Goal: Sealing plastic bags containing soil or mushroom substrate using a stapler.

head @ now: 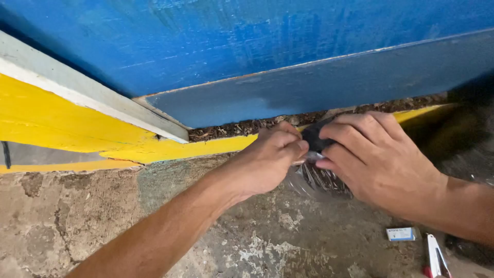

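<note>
Glossy clear plastic wrap (314, 177) crinkles around a matt dark object (313, 138). The blue door (247, 46) shows streaky painted wood; the floor (267, 242) is rough, patchy concrete.

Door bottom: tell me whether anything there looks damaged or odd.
Yes. Brown debris fills the gap under the blue door, and the concrete floor is patchy and flaking. Both hands, left and right, pinch a clear plastic wrapper there.
</note>
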